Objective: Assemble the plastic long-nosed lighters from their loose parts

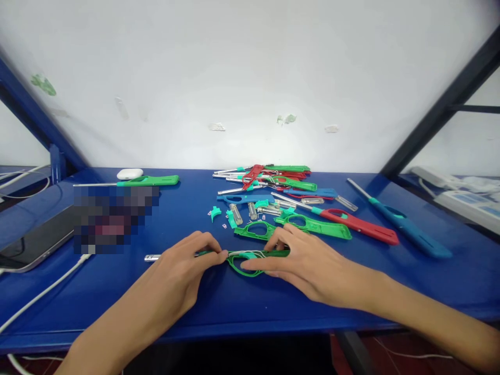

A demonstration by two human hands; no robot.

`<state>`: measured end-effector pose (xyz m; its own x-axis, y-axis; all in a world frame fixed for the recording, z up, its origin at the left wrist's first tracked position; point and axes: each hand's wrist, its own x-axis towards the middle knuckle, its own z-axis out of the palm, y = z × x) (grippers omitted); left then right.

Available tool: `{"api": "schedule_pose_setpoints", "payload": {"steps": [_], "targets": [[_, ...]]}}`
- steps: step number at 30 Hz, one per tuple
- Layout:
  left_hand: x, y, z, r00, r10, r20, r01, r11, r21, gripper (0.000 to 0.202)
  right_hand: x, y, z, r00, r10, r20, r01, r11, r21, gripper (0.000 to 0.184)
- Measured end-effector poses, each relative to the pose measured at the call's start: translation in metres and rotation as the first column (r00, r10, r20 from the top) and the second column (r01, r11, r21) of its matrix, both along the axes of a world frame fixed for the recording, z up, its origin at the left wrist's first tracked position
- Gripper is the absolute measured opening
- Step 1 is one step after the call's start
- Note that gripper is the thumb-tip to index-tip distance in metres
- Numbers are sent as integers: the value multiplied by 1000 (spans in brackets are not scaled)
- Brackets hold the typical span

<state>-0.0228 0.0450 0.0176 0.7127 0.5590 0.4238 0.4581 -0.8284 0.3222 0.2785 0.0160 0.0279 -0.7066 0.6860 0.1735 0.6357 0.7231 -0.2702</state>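
An opened green long-neck lighter (pixel 236 268) lies on the table between my hands, its metal tube (pixel 151 258) pointing left. A pale wire and a turquoise trigger (pixel 248 255) show in its open half shell. My left hand (pixel 182 268) pinches the neck where tube and handle meet. My right hand (pixel 318 263) grips the handle, with thumb near the trigger and fingers partly hiding the shell's right end. Just beyond lie a loose green half shell (pixel 255 230) and another green half shell (pixel 328 227).
Behind are a pile of red and green lighter parts (pixel 255 177), clear fuel tanks (pixel 236 214) and a turquoise trigger (pixel 214 212). A red lighter (pixel 359 226) and a blue lighter (pixel 414 229) lie right. Left are a green lighter (pixel 152 180), white case (pixel 130 174) and phone (pixel 42 237).
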Motion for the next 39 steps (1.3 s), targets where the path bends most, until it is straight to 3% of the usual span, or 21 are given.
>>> {"api": "schedule_pose_setpoints", "payload": {"steps": [3, 8, 15, 28, 39], "targets": [[-1, -1, 0, 1000, 11, -12, -11, 1000, 5, 52, -2, 0, 3, 999, 11, 46, -11, 1000, -7, 48], [0, 0, -1, 1000, -7, -3, 8, 999, 31, 53, -2, 2, 3, 1000, 2, -7, -2, 998, -58, 33], [6, -1, 0, 1000, -19, -18, 19, 1000, 4, 58, -4, 2, -1, 998, -9, -60, 5, 998, -60, 27], [5, -2, -4, 999, -51, -3, 51, 999, 8, 54, -1, 5, -4, 991, 22, -135, -41, 989, -142, 23], [6, -3, -3, 998, -56, -22, 56, 998, -3, 52, -1, 3, -4, 989, 23, -145, -41, 991, -127, 23]]}}
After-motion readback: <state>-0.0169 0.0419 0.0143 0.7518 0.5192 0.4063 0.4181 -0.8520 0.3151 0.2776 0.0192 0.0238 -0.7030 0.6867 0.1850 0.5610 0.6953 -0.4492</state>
